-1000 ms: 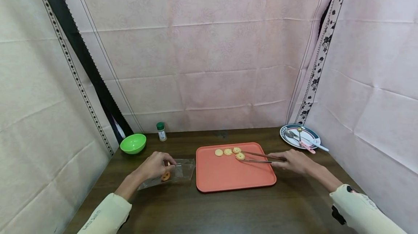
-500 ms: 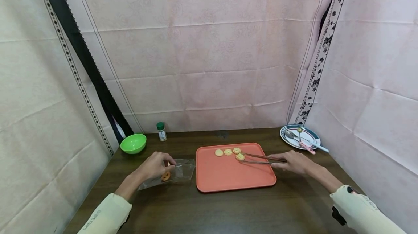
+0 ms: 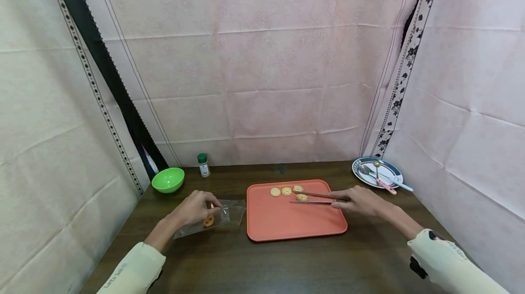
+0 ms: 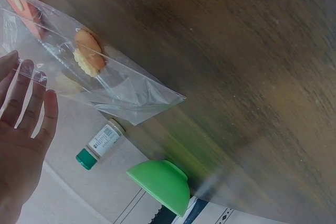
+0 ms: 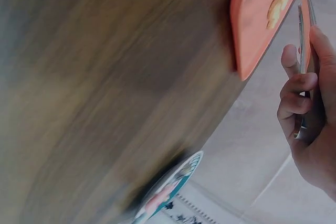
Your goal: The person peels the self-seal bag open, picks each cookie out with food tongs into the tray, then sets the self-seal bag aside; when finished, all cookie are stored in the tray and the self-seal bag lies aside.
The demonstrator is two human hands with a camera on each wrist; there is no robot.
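Observation:
My left hand [image 3: 197,206] pinches the upper edge of a clear plastic bag [image 3: 233,212] left of the tray. Round sandwich cookies [image 4: 89,51] show through the film. With curled fingers, my right hand [image 3: 361,200] holds metal tongs [image 3: 317,195] over the salmon-pink tray [image 3: 295,228]. Three pale cookies [image 3: 286,191] form a row near the tray's far side, and one more cookie [image 3: 301,197] lies just in front of the row's right end. The spread tong arms pass on either side of this front cookie; whether they touch it I cannot tell.
A green bowl [image 3: 168,181] and a green-capped shaker bottle [image 3: 203,165] stand at the back left. At the back right is a rimmed plate [image 3: 361,176] bearing a spoon, a fork and other utensils. Cloth curtains enclose the dark wooden table [image 3: 262,266] at the back and sides.
My right hand has shifted left with the tongs, so their tips now reach past the front cookie. The left hand, bag and cookies stay in place.

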